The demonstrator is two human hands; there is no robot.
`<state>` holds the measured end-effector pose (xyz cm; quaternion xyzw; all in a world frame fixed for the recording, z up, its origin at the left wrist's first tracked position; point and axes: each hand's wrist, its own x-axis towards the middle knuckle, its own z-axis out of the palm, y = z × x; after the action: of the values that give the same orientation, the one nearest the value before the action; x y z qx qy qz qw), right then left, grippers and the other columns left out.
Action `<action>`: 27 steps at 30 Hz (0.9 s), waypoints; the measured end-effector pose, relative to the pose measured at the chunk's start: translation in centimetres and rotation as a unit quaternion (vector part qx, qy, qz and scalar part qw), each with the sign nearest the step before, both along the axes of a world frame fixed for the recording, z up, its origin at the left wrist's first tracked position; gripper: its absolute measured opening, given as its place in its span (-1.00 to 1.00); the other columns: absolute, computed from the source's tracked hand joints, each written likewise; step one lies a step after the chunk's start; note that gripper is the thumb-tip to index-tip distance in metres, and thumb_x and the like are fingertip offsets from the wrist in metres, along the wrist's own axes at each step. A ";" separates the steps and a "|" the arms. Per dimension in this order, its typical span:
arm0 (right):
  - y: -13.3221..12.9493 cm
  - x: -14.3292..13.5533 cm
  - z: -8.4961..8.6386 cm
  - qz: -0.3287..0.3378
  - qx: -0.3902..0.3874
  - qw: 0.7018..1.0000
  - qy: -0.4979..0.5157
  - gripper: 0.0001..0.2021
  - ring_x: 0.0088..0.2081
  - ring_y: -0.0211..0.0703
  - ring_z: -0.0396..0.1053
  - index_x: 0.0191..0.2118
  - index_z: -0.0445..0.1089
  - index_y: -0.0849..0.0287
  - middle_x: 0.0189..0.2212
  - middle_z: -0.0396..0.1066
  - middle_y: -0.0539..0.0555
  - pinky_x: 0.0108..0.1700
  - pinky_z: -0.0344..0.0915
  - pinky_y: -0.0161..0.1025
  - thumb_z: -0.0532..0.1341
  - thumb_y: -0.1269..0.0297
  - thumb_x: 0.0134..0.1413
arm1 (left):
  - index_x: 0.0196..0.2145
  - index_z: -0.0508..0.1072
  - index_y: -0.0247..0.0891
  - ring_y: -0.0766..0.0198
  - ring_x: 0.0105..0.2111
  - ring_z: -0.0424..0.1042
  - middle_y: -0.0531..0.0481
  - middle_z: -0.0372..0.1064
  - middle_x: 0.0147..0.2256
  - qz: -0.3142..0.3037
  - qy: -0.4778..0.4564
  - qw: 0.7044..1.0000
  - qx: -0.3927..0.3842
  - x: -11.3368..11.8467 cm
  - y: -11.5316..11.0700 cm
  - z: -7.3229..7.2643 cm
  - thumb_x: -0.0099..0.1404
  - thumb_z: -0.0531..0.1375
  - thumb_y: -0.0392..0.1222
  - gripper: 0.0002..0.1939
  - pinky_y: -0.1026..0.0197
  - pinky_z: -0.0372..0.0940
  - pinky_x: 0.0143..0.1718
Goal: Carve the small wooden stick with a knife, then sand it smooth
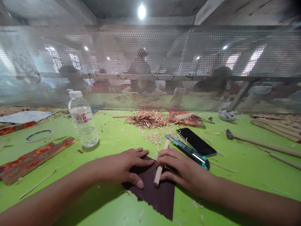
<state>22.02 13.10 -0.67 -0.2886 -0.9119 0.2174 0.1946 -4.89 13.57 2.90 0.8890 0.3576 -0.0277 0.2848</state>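
Note:
A dark brown sheet with a ragged lower edge, which looks like sandpaper (162, 201), lies on the green table in front of me. My left hand (133, 166) rests flat on its left part, fingers spread. My right hand (172, 168) grips a short pale wooden stick (159, 175) between fingers and thumb, over the sheet; whether the stick touches it I cannot tell. Just beyond my right hand lies a teal and black utility knife (188, 152) with its blade out, beside a black phone (197, 142).
A water bottle (83, 121) stands at left, near a painted board (35, 160) and a roll of tape (39, 135). Wood shavings (148, 119) are heaped at the back. A hammer (261, 141) lies right. A perforated metal screen (150, 69) closes off the far side, people behind it.

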 end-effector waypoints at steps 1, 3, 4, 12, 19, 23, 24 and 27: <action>0.0 0.0 0.0 0.000 0.001 1.000 -0.003 -0.83 0.10 -0.02 0.33 -0.06 0.45 0.17 0.01 0.44 0.18 0.19 0.27 -0.12 0.27 0.21 0.34 | 0.42 0.15 -0.01 -0.12 0.46 -0.20 -0.19 -0.20 0.46 0.002 0.004 1.000 -0.003 0.0 0.0 0.1 0.38 0.31 0.17 -0.22 -0.19 -0.13 0.38; 0.0 0.0 0.0 0.004 0.007 1.000 -0.005 -0.82 0.11 -0.01 0.32 -0.05 0.45 0.17 0.01 0.44 0.18 0.19 0.27 -0.11 0.26 0.20 0.35 | 0.42 0.15 -0.03 -0.13 0.46 -0.21 -0.19 -0.22 0.46 0.007 0.012 1.000 -0.009 0.1 0.0 0.2 0.37 0.33 0.13 -0.21 -0.19 -0.14 0.39; 0.1 0.0 0.0 0.007 0.011 1.000 -0.004 -0.82 0.11 -0.02 0.32 -0.05 0.44 0.17 0.01 0.44 0.18 0.19 0.27 -0.12 0.26 0.20 0.35 | 0.42 0.15 -0.04 -0.13 0.46 -0.22 -0.18 -0.22 0.46 0.009 0.015 1.000 -0.011 0.1 -0.1 0.2 0.37 0.34 0.12 -0.21 -0.19 -0.14 0.39; 0.0 0.0 0.0 0.011 0.019 1.000 -0.004 -0.80 0.11 0.00 0.31 -0.03 0.42 0.15 0.01 0.43 0.18 0.19 0.27 -0.08 0.23 0.17 0.37 | 0.42 0.14 0.00 -0.11 0.46 -0.21 -0.15 -0.22 0.47 0.013 0.017 1.000 -0.008 0.1 0.0 0.1 0.35 0.37 0.08 -0.19 -0.17 -0.14 0.40; -0.1 0.0 0.1 0.009 0.018 1.000 -0.007 -0.80 0.10 -0.01 0.32 -0.01 0.42 0.15 0.02 0.42 0.18 0.18 0.28 -0.09 0.23 0.17 0.38 | 0.42 0.14 0.02 -0.11 0.46 -0.21 -0.14 -0.22 0.47 0.015 0.013 1.000 -0.012 0.0 0.0 0.1 0.35 0.37 0.07 -0.20 -0.19 -0.15 0.40; -0.2 0.0 0.2 0.010 0.020 1.000 -0.010 -0.81 0.09 -0.01 0.33 -0.03 0.42 0.16 0.01 0.43 0.18 0.17 0.29 -0.10 0.23 0.18 0.37 | 0.42 0.15 0.00 -0.10 0.46 -0.21 -0.14 -0.22 0.46 0.017 0.013 1.000 -0.013 0.1 0.0 0.2 0.35 0.37 0.07 -0.20 -0.17 -0.15 0.40; -0.2 0.0 0.2 0.009 0.022 1.000 -0.012 -0.81 0.09 0.00 0.33 -0.03 0.43 0.16 0.01 0.43 0.19 0.17 0.29 -0.09 0.24 0.18 0.37 | 0.42 0.16 -0.01 -0.11 0.46 -0.20 -0.15 -0.21 0.46 0.016 0.011 1.000 -0.012 0.1 0.0 0.2 0.35 0.37 0.07 -0.20 -0.17 -0.14 0.40; -0.3 -0.1 0.1 0.000 0.021 1.000 -0.016 -0.80 0.11 0.02 0.32 -0.03 0.43 0.17 0.03 0.43 0.21 0.19 0.28 -0.06 0.23 0.18 0.37 | 0.41 0.17 -0.01 -0.13 0.45 -0.19 -0.17 -0.20 0.46 0.014 0.003 1.000 -0.007 0.1 -0.1 0.1 0.34 0.38 0.08 -0.20 -0.19 -0.13 0.39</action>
<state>21.91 12.80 -0.54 -0.2879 -0.9191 0.1940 0.1862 -4.80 13.48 3.03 0.8818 0.3703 -0.0295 0.2905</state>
